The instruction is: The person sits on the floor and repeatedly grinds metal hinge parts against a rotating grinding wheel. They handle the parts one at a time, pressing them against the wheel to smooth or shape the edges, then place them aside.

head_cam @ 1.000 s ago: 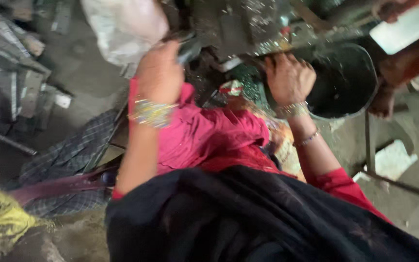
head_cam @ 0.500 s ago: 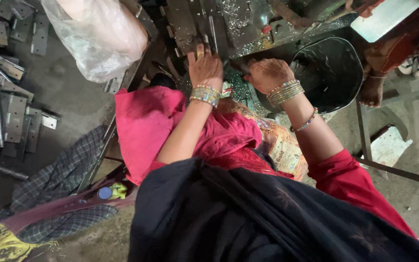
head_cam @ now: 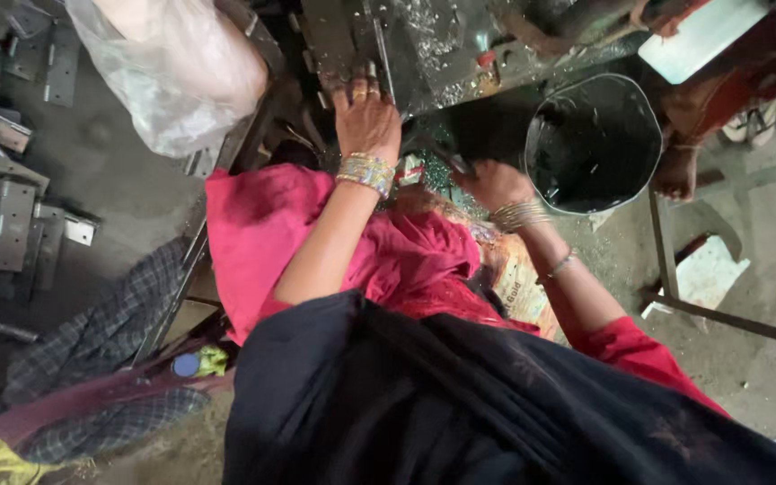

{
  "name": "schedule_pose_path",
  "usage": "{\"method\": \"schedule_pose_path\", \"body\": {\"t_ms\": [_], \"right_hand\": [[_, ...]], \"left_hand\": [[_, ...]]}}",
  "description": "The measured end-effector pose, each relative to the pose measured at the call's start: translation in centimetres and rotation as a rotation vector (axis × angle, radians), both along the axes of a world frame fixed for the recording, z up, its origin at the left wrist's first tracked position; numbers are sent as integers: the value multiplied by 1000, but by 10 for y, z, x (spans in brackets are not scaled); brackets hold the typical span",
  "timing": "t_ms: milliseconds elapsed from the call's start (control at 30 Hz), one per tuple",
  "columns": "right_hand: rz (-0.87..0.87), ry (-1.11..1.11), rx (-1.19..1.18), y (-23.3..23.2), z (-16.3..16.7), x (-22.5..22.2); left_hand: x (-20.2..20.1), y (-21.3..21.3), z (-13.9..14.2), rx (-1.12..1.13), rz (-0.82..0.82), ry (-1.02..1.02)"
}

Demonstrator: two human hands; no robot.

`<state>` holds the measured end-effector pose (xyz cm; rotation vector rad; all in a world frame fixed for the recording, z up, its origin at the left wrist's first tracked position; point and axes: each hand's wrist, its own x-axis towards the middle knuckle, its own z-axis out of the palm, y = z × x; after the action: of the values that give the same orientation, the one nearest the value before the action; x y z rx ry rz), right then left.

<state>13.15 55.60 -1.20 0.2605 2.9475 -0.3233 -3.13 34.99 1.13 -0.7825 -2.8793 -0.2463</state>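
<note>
The left hand (head_cam: pixel 365 115) lies palm down on the machine (head_cam: pixel 424 45). Its fingers (head_cam: pixel 358 92) are stretched flat against the metal plate and close on nothing. The right hand (head_cam: pixel 494 184) is lower and nearer the body, curled in under the machine's front edge. Its fingers are hidden there, so I cannot tell how far they are closed or whether they have hold of anything.

As a judgement, the work in hand is at the machine itself: one hand steadies on top while the other reaches beneath. Any move of the right hand calls for drawing clear of that overhanging edge first.

Room is tight. Shavings (head_cam: pixel 433 27) litter the plate just beyond the left fingers. A black bucket (head_cam: pixel 653 117) stands just right of the right hand, its rim close to the wrist. A plastic bag (head_cam: pixel 172 72) hangs left of the left fingers. Metal brackets (head_cam: pixel 6 211) lie on the floor (head_cam: pixel 110 153) well to the left. The freest room is back toward the lap, over the pink cloth (head_cam: pixel 253 224).
</note>
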Motion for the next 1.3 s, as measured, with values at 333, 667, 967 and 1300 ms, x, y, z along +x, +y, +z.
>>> {"method": "schedule_pose_path", "body": {"t_ms": [333,667,967,1300], "right_hand": [[21,199,9,-17,32,15],[2,-48,73,3,10,-11],[-22,11,-15,0,-9,8],[-89,-11,31,-17,15,12]], "left_hand": [[-8,19,1,-20,41,18],[-16,18,6,-286,-60,89],[-20,9,4,-28,-20,325],[-40,24,-11,102,92,325]]}}
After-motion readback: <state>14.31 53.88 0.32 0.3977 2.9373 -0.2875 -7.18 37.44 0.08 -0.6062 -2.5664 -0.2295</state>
